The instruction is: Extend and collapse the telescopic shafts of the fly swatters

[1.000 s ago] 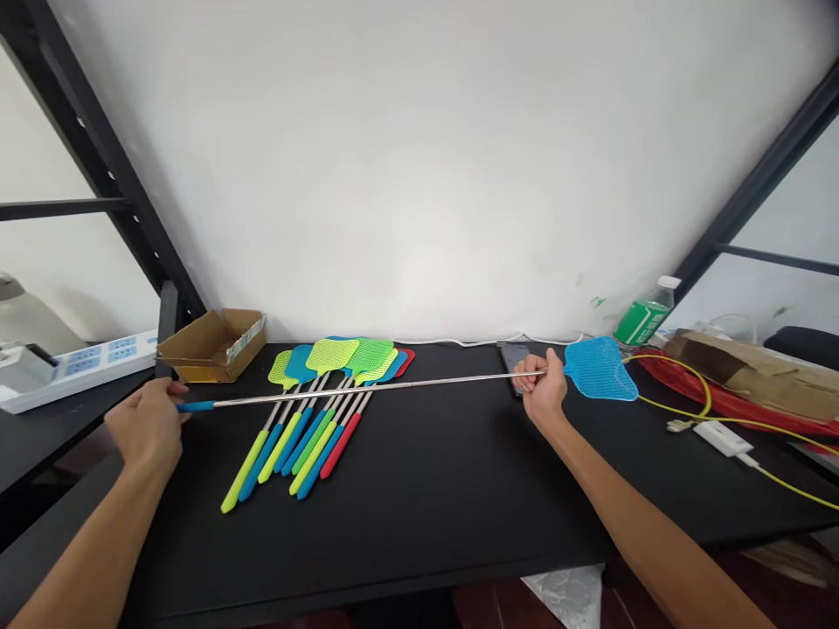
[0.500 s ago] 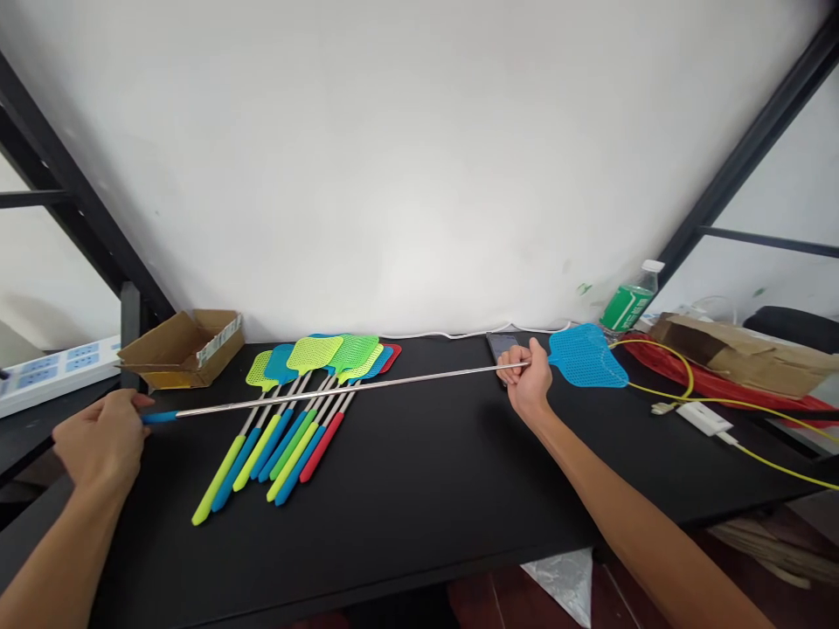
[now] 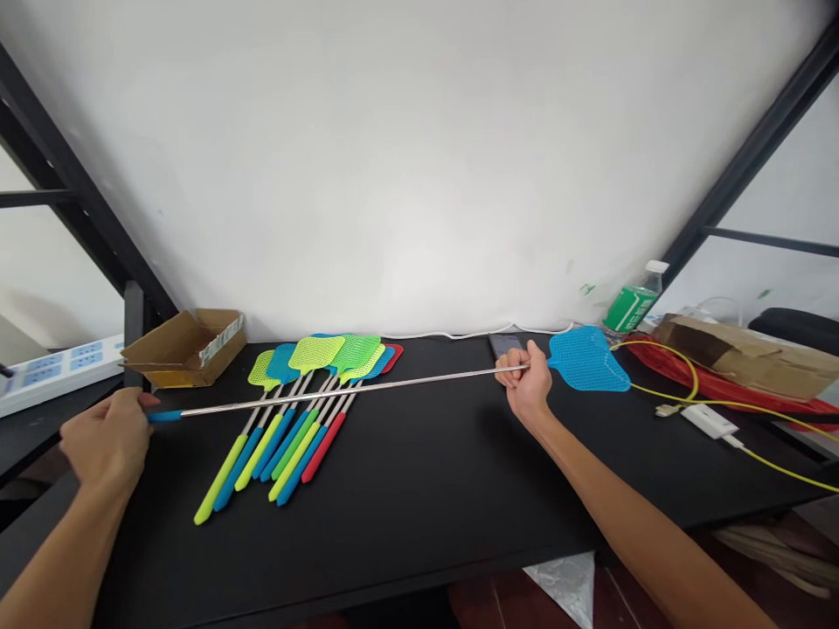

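A blue fly swatter (image 3: 585, 359) with a long extended metal rod spans the view from left to right, held above the table. My left hand (image 3: 111, 437) is closed around its blue handle, most of which the fingers hide. At the other end, my right hand (image 3: 526, 380) grips the rod just below the perforated blue head. Beneath the rod, on the table's left half, several shorter fly swatters (image 3: 288, 445) lie side by side in yellow-green, blue, green and red. Their heads overlap toward the wall and their handles point at me.
An open cardboard box (image 3: 183, 348) sits at the back left beside a white power strip (image 3: 62, 371). A phone (image 3: 504, 343) lies behind my right hand. On the right are a bottle (image 3: 635, 301), yellow cables (image 3: 695, 371), a white adapter (image 3: 710, 421) and brown cardboard (image 3: 747, 354) over red plastic.
Almost nothing differs. Both hands still hold the extended blue fly swatter, and the whole view has shifted very slightly.
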The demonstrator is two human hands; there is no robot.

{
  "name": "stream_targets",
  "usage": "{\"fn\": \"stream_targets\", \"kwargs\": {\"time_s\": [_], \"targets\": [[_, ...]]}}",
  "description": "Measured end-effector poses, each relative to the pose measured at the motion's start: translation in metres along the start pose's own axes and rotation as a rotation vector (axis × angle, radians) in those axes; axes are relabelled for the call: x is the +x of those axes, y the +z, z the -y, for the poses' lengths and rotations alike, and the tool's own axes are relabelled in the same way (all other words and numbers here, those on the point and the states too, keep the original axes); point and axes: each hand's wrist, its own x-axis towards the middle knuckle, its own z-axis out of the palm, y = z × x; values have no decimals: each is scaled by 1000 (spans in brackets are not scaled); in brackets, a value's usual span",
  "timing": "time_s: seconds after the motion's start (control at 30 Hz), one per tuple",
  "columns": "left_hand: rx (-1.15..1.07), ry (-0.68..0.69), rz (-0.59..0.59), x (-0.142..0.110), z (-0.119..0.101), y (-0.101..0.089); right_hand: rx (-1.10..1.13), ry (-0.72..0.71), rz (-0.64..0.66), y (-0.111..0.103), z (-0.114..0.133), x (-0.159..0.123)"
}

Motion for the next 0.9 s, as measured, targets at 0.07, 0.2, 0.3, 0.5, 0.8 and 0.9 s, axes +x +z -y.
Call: {"fn": "stream_targets", "kwargs": {"time_s": [0.07,0.2,0.3,0.5,0.8,0.9], "targets": [[7,-112,-39,-7,-9,-3,5,7,-5,1,0,0],[16,-156,-8,-20,-25,-9,17,18,-8,5,0,-3],[40,-131,12,-21,-27,-9,7,22,9,8,-2,-6],[71,-109,16,-15,-21,-5,-14,19,22,10,-3,-8],[81,-67,-8,-21,-26,-7,-38,19,52,14,-2,-11],[71,-51,-22,-24,-28,-8,-35,21,45,14,-2,-11]]}}
